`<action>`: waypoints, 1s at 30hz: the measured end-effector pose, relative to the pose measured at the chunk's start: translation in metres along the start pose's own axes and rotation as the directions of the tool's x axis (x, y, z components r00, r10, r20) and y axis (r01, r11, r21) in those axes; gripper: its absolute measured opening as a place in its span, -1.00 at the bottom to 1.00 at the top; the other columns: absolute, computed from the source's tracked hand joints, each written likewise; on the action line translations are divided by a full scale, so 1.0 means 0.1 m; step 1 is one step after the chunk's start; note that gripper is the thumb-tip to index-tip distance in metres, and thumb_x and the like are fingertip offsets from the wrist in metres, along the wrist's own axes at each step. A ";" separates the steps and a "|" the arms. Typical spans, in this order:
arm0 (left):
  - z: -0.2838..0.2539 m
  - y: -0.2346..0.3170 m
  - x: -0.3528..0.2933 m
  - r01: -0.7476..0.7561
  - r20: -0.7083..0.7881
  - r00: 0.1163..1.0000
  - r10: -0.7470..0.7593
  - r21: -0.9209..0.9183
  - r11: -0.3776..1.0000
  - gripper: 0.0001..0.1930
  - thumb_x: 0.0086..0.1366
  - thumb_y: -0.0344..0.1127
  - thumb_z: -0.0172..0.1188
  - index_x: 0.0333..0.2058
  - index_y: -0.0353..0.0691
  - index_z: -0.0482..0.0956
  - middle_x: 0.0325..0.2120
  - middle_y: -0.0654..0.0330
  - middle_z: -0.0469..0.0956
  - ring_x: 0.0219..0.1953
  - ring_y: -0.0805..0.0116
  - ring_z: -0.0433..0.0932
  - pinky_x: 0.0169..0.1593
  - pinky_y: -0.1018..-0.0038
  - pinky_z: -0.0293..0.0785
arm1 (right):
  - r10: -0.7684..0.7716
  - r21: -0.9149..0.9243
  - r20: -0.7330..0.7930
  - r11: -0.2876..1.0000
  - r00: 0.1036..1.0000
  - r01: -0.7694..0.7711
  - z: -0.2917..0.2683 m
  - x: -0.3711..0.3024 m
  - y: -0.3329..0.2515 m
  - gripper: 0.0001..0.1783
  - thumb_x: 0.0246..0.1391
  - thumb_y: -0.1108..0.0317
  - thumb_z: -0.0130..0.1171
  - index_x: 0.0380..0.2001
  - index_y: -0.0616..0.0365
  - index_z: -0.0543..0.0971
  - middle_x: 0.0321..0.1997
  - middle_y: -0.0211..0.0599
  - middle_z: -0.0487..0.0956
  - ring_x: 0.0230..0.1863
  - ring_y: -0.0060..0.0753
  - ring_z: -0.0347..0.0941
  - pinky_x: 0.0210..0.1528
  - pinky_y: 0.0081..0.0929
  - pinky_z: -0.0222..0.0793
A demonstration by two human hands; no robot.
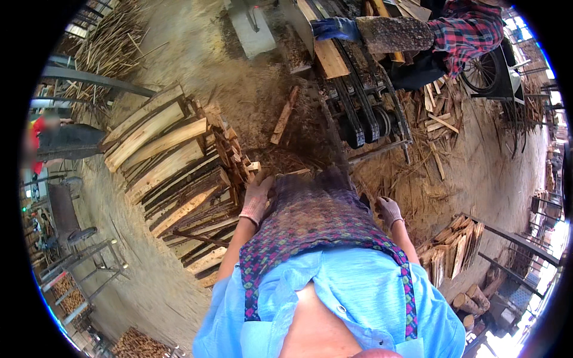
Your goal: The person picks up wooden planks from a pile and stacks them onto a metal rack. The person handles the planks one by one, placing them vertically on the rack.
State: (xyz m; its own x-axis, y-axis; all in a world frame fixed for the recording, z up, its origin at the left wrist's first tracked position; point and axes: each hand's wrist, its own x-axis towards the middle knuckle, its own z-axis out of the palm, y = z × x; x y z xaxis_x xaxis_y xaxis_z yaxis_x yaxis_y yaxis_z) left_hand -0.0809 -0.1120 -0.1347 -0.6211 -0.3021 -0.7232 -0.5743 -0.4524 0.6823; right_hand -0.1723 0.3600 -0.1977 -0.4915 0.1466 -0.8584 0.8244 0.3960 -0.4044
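My left hand, in a pale knit work glove, hangs beside my patterned apron. It is close to the near right end of a stack of split planks; nothing shows in it, and its fingers look loosely stretched. On the other side of the apron is my right hand, gloved too, low over the littered floor. Its fingers are slightly bent and apart, with no object visible in them. Ahead stands a machine with dark chain rails, bearing a light plank.
A co-worker's blue-gloved hand reaches over the machine. One loose board lies on the floor ahead. Bundled slats rest in a metal frame to the right, near short logs. Another person's dark-trousered leg is at far left.
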 end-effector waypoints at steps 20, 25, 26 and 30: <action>0.27 1.17 0.50 -0.060 0.110 0.994 -0.025 0.707 0.704 -0.34 0.36 -0.13 0.22 0.31 -0.42 0.38 0.16 -0.10 0.56 0.21 0.11 0.53 0.26 0.38 0.37 | 0.079 0.346 -0.011 0.936 0.997 -0.070 0.45 -0.02 0.53 -0.61 0.31 0.08 0.10 0.06 0.05 0.56 -0.29 -0.44 0.65 -0.40 -0.47 0.55 -0.44 -0.41 0.40; 0.40 1.56 0.80 -0.123 0.206 0.977 -0.049 0.740 0.661 -0.49 0.37 -0.14 0.22 0.18 -0.34 0.53 -0.02 0.04 0.66 0.03 0.25 0.60 0.16 0.41 0.43 | 0.171 0.458 -0.102 0.882 0.980 -0.106 0.65 -0.18 0.69 -0.75 0.26 0.05 0.12 -0.23 -0.04 0.57 -0.42 -0.39 0.58 -0.47 -0.37 0.54 -0.49 -0.37 0.39; 0.49 1.71 0.80 -0.126 0.241 0.967 -0.079 0.729 0.673 -0.51 0.37 -0.16 0.23 0.16 -0.35 0.54 -0.06 0.12 0.67 -0.02 0.31 0.59 0.13 0.41 0.44 | 0.204 0.493 -0.140 0.863 0.969 -0.111 0.70 -0.27 0.67 -0.75 0.27 0.07 0.12 -0.24 -0.01 0.57 -0.46 -0.40 0.56 -0.51 -0.39 0.50 -0.53 -0.37 0.35; 0.26 1.69 1.35 -0.142 0.359 0.923 -0.140 0.654 0.743 -0.66 0.37 -0.25 0.23 0.04 -0.29 0.56 -0.14 0.24 0.63 -0.07 0.40 0.56 0.08 0.50 0.44 | 0.322 0.635 -0.134 0.754 0.937 -0.168 0.88 -0.47 0.95 -0.72 0.30 0.09 0.11 -0.19 0.06 0.59 -0.53 -0.38 0.54 -0.62 -0.42 0.42 -0.62 -0.35 0.25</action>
State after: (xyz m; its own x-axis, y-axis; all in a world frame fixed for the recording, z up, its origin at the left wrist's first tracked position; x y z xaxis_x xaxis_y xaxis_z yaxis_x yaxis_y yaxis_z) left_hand -0.2759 -0.2073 -0.1139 -0.6843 0.0859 -0.7241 -0.6872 0.2560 0.6799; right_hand -0.0466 0.3110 -0.2232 -0.2329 0.3867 -0.8923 0.8826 -0.3013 -0.3609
